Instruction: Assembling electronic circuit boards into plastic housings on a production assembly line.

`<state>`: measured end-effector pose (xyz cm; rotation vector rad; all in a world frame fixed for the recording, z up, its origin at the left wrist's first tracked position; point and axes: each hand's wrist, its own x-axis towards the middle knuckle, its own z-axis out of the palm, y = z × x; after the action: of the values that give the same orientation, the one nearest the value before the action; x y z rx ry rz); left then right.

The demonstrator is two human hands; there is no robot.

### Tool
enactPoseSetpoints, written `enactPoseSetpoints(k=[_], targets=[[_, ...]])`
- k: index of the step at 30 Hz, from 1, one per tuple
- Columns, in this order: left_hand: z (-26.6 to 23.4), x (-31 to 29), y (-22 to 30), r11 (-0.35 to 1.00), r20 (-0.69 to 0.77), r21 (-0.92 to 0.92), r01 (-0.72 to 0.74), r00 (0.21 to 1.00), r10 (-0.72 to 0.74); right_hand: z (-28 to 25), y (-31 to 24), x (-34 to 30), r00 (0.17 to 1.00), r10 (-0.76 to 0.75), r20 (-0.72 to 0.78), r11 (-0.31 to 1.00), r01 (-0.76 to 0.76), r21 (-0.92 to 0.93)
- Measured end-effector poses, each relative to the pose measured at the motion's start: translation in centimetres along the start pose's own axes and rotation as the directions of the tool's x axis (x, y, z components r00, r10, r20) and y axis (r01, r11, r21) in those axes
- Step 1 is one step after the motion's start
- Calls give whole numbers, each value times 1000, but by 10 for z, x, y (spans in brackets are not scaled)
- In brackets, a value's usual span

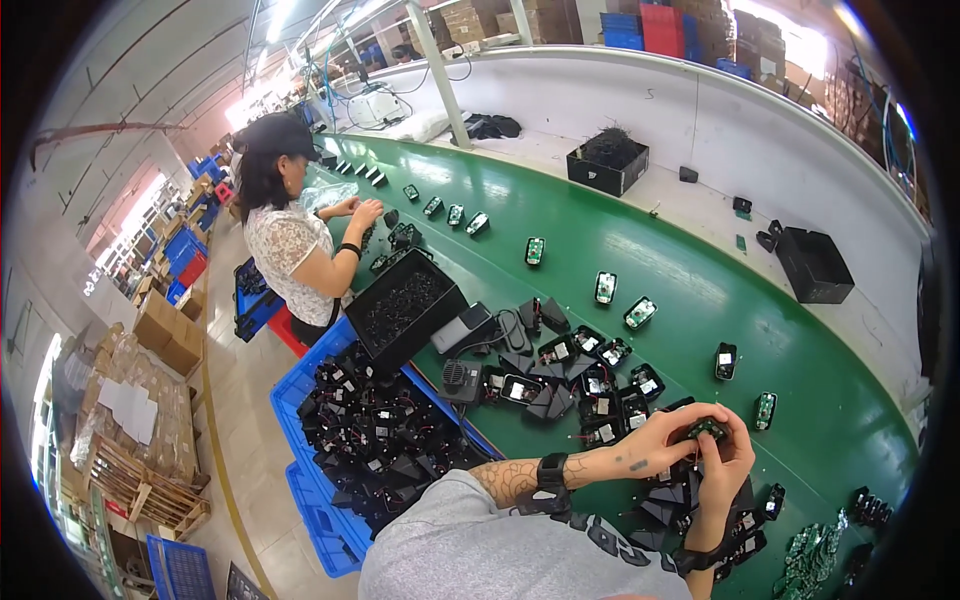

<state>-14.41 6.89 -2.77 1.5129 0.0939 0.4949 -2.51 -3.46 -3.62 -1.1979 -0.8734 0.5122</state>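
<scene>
My left hand (662,440) and my right hand (728,468) meet at the right of the bench, both closed around a small black housing with a green circuit board (708,430). Fingers cover much of it, so its lower part is hidden. Below and beside my hands lies a heap of black housings (665,505), some with red wires. More open black housings (598,382) with white parts inside are clustered left of my hands. Just beyond my fingers, a housing with a green board (765,410) rests on the green bench top (690,330).
A blue crate (300,400) full of black housings stands at the bench's near edge. Beside it sits a black box of small dark parts (405,310). A co-worker (290,230) works farther left. Bare green boards (812,560) are piled at lower right.
</scene>
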Motion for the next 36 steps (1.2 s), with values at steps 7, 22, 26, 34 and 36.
enactPoseSetpoints(k=[7,22,26,34,36], targets=[[-26,2,6,976,-154,-211,57,984,-90,21,4,20,961,-234,-145,970,220,-102],[-25,21,-6,992,-151,75,103,984,-91,10,25,20,995,-63,-75,994,69,83],[-16,25,3,925,-47,-168,340,935,-352,0,12,19,992,-20,-121,998,26,54],[12,20,-4,850,32,-438,292,950,-310,-13,4,1,952,53,-302,988,-6,155],[11,24,-1,842,44,-444,307,946,-321,-14,1,1,953,3,-303,996,25,86]])
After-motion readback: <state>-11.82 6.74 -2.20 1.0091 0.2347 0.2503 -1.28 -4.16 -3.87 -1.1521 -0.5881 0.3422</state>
